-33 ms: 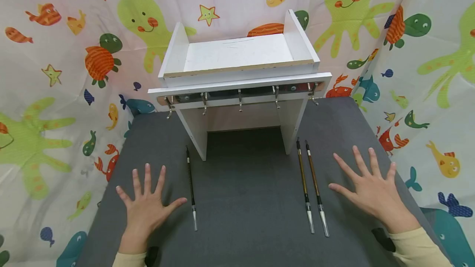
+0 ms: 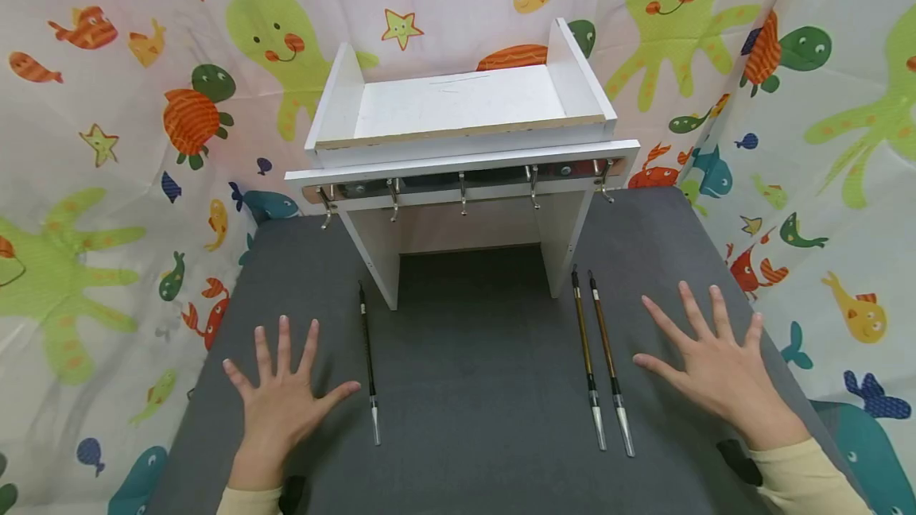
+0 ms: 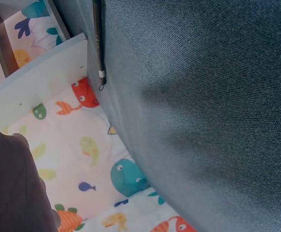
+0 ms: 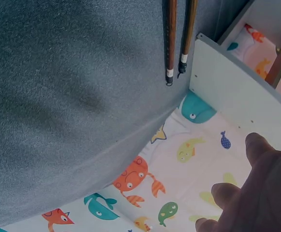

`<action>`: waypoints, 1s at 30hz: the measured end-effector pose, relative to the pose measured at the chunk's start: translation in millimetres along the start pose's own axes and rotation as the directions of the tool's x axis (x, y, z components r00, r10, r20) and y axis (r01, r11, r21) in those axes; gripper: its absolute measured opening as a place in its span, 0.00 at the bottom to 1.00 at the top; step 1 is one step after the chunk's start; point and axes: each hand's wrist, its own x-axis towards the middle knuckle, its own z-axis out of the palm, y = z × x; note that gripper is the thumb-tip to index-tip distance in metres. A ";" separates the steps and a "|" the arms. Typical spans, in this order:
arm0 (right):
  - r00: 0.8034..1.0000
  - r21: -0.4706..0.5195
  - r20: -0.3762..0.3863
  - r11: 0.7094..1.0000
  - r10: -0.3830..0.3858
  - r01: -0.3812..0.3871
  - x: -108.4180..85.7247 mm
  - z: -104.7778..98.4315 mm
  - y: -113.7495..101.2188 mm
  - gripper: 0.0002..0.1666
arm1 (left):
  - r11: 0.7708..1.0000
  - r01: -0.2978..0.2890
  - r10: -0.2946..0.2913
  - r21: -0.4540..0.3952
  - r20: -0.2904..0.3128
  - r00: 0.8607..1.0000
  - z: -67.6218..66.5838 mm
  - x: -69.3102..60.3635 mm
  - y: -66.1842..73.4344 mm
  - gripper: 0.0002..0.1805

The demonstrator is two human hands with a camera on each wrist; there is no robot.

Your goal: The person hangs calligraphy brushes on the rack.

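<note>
In the head view the left hand (image 2: 279, 404), fingers spread and holding nothing, is left of a dark brush (image 2: 368, 364) with a clear cap. The right hand (image 2: 723, 372), likewise spread and without anything in it, is right of two brown-handled brushes (image 2: 588, 356) (image 2: 611, 364), which lie side by side with capped tips toward the person. The left wrist view shows part of the left hand (image 3: 15, 179) and the dark brush's looped end (image 3: 101, 72). Part of the right hand (image 4: 256, 193) and the looped ends of both brown brushes appear in the right wrist view.
A white shelf stand (image 2: 465, 153) with a row of metal hooks (image 2: 463, 193) stands at the back of the grey surface (image 2: 472, 388). Its side panels rest between the single brush and the pair. A sea-animal curtain (image 2: 129, 205) hangs behind and on both sides.
</note>
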 end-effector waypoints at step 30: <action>0.985 0.123 0.168 0.992 -0.036 0.015 4.3 -13.4 -5.0 0.51 | 0.951 -0.065 0.078 -0.304 0.029 0.997 2.5 14.6 11.1 0.60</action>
